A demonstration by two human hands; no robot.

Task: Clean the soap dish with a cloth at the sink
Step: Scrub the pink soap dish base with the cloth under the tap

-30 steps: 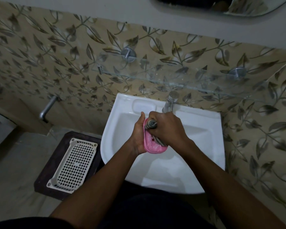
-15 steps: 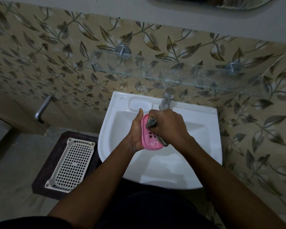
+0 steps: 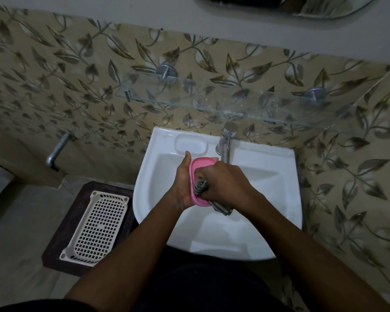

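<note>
- Gripping the pink soap dish from its left side, left hand, at frame centre over the white sink.
- Pressing a bunched grey cloth into the dish, right hand closed around it (one end dangling below).
- Standing just above, the tap.

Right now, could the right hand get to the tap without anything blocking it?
Probably yes. The right hand sits just below the tap over the sink, with nothing between them. But it is clutching the cloth against the soap dish, so it would have to let go.
</note>
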